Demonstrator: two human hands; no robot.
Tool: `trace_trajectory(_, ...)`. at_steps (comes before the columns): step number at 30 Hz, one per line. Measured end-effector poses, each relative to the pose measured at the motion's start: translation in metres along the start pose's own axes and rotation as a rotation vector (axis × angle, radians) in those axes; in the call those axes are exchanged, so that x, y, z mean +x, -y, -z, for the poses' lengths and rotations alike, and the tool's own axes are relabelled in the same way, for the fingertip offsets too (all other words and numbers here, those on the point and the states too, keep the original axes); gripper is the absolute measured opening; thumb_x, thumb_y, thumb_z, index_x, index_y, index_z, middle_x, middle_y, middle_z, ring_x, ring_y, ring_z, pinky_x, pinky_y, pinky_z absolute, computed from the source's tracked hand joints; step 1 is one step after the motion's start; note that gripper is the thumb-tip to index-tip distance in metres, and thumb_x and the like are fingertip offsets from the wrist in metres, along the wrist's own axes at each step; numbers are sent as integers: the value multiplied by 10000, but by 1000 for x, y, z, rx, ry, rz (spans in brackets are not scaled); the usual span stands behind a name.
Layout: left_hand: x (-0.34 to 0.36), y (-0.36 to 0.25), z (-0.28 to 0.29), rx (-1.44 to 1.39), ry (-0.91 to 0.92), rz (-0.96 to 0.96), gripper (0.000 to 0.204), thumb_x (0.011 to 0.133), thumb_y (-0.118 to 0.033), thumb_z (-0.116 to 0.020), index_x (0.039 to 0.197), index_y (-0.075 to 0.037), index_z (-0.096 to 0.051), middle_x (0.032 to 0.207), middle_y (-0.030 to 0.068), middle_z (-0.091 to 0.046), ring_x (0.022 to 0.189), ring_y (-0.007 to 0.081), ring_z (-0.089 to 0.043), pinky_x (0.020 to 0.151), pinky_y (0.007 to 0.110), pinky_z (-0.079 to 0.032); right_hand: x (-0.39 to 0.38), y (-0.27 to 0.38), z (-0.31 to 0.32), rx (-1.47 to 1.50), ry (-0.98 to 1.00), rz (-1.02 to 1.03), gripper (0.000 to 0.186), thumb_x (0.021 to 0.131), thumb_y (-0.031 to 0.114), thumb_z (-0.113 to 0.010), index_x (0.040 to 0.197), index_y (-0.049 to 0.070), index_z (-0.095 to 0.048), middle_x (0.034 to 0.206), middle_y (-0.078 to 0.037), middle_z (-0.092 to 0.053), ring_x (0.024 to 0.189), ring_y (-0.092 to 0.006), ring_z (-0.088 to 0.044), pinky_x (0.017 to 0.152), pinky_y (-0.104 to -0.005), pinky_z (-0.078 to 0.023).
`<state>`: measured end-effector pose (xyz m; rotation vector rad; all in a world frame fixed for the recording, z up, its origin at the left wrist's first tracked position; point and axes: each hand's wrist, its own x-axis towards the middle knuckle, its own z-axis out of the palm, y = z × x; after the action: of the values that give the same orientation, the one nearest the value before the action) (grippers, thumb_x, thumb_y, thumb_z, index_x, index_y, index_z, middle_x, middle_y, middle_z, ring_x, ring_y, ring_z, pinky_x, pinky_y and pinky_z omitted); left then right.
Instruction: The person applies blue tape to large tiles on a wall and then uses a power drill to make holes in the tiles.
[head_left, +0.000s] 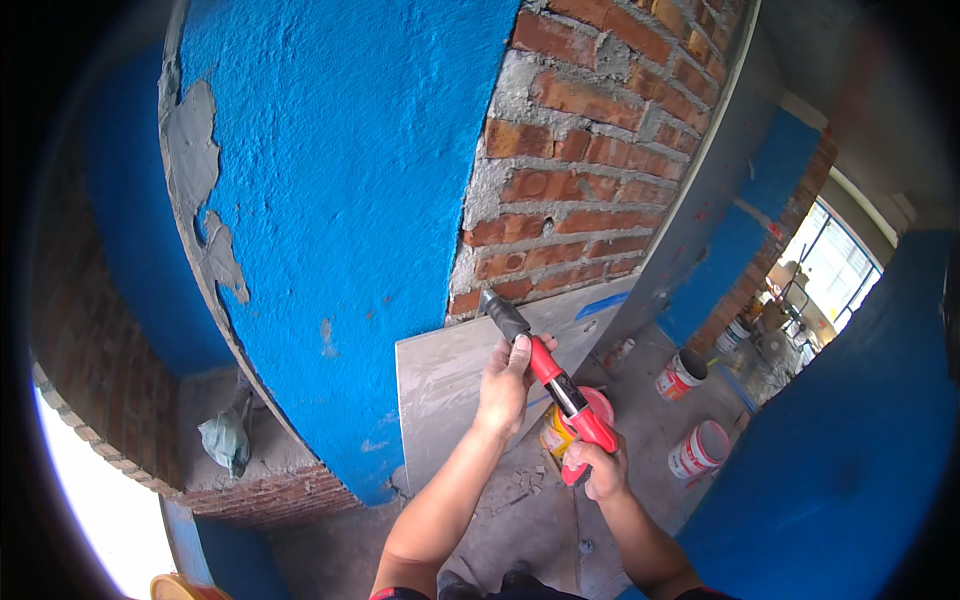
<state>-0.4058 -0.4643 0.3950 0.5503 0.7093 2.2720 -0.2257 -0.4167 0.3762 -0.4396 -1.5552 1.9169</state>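
Note:
Both my hands hold a long red and black nail gun [567, 395]. My left hand [504, 388] is wrapped round its front part, just behind the black muzzle. My right hand [603, 468] grips the red handle at the rear end. A small grey metal piece [486, 301] shows at the muzzle's tip; whether it touches the wall I cannot tell. The tip is at the lower left corner of the exposed brick [585, 145], beside blue painted plaster [340, 170]. Just below, a large grey tile or board [430, 400] leans against the wall.
A yellow bucket [553, 437] stands behind the tool. White and red buckets [699, 449] [680, 374] are on the floor to the right. A pale green bag [226, 440] lies on a ledge at left. Rubble bits [515, 487] lie on the floor. A blue wall [830, 480] rises at right.

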Motion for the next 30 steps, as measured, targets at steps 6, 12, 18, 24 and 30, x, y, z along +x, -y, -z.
trace_trajectory(6, -3, -4, -2, -37, -28, -25, 480, 1008, -376, -481, 1217, 55, -466, 1128, 188, -629, 1037, 264, -615, 895, 398, -485, -8, 38, -31, -44, 40, -54, 273, 839, 50, -656, 1083, -41, -574, 717, -38, -587, 587, -102, -560, 561, -261, -472)
trace_trajectory(12, -65, -7, -30, 97, -69, 124, 614, 1001, -491, -418, 1287, 53, -439, 1167, 204, -612, 1003, 294, -619, 881, 404, -489, -5, 62, -36, -232, 222, -68, 236, 870, 104, -684, 1025, -14, -552, 768, -38, -598, 610, -95, -591, 548, -261, -498)
trace_trajectory(18, -112, 8, -59, 269, -87, 68, 432, 982, -427, -520, 1188, -47, -522, 878, 22, -577, 681, 75, -539, 491, 236, -425, 5, 48, -23, -371, 248, 47, 238, 832, 107, -647, 1029, -7, -575, 837, -135, -642, 717, -239, -649, 643, -348, -516)
trace_trajectory(24, -104, 17, -73, 182, -252, 106, 325, 948, -365, -595, 1017, -48, -580, 927, 59, -617, 883, 166, -578, 838, 323, -458, 9, 44, -22, -522, 173, 162, 292, 821, 203, -628, 972, -43, -588, 814, -222, -667, 785, -350, -676, 687, -417, -513)
trace_trajectory(30, -96, 29, -79, 137, -303, -13, 280, 966, -382, -538, 992, -104, -560, 869, 43, -598, 785, 155, -572, 727, 309, -469, 10, 51, -20, -461, 180, 74, 310, 814, 221, -643, 948, -54, -593, 806, -224, -675, 774, -355, -682, 692, -412, -524)
